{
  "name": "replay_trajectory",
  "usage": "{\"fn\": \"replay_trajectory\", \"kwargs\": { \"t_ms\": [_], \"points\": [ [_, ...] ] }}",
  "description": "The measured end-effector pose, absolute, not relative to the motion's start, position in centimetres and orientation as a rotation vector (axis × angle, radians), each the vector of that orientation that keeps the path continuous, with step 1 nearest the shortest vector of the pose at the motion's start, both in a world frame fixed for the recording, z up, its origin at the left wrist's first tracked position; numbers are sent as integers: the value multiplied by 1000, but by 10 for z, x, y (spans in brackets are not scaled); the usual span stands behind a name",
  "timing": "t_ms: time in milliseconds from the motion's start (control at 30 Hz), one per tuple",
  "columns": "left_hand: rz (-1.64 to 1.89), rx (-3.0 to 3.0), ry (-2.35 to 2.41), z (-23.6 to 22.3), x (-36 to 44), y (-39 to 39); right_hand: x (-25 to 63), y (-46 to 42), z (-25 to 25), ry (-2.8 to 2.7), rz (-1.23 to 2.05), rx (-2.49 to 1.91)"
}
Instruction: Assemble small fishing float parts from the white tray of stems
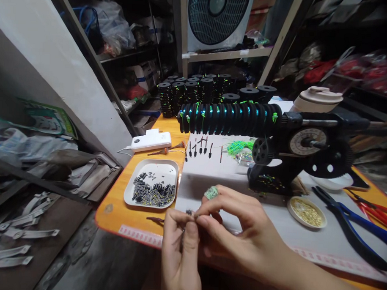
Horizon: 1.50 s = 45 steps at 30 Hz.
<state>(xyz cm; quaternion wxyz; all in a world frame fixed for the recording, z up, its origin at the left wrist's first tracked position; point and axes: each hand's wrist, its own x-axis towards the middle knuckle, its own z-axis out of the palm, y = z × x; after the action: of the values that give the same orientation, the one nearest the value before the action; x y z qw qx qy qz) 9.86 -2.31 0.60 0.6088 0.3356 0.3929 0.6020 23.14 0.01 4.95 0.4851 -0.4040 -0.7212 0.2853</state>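
My left hand (pixel 183 250) is closed in a pinch, thumb against forefinger, with a small dark piece (pixel 189 212) showing at its fingertips; its kind is too small to tell. The thumb and forefinger of my right hand (pixel 244 218) pinch right beside it, and what they grip is hidden. A speckled green wrap (pixel 211 193) covers a fingertip of the right hand. Left of the hands, a white tray (pixel 127 193) holds many small dark and grey cylindrical pieces. Behind them, several small black parts with thin stems (pixel 201 147) lie on the white sheet (pixel 195 179).
A black winding machine (pixel 272 164) carries a ridged spool (pixel 229 118) with green ties. Blue-handled pliers (pixel 352 226), red-handled pliers (pixel 377 212) and a dish of gold bits (pixel 307 212) are right. A white power bank (pixel 151 140), cup (pixel 318 98) and black spools (pixel 192 92) stand behind.
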Motion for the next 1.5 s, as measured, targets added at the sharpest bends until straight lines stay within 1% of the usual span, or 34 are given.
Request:
{"fn": "replay_trajectory", "kwargs": {
  "t_ms": [200,500,667,800,900,967,1133,1267,1433,1500],
  "points": [
    [1431,644,720,12,85,-20,237,3,43,-1863,603,-943],
    [1363,597,664,13,77,-20,237,2,41,-1972,552,-916],
    [1346,613,676,14,81,-19,237,1,40,-1956,573,-880],
    [1342,628,811,12,87,-21,236,-1,37,-1904,567,-837],
    [1422,667,868,8,93,-23,234,-2,39,-1901,541,-863],
    [1530,702,802,6,95,-22,233,-2,42,-1935,520,-881],
    [1788,946,622,8,84,-10,237,1,47,-1979,348,-893],
    [1752,968,784,13,72,-1,242,3,49,-1930,411,-919],
    [1626,940,605,14,77,-2,242,4,52,-1810,510,-951],
    [1585,881,654,13,82,-1,240,4,55,-1767,553,-973]
  ]
}}
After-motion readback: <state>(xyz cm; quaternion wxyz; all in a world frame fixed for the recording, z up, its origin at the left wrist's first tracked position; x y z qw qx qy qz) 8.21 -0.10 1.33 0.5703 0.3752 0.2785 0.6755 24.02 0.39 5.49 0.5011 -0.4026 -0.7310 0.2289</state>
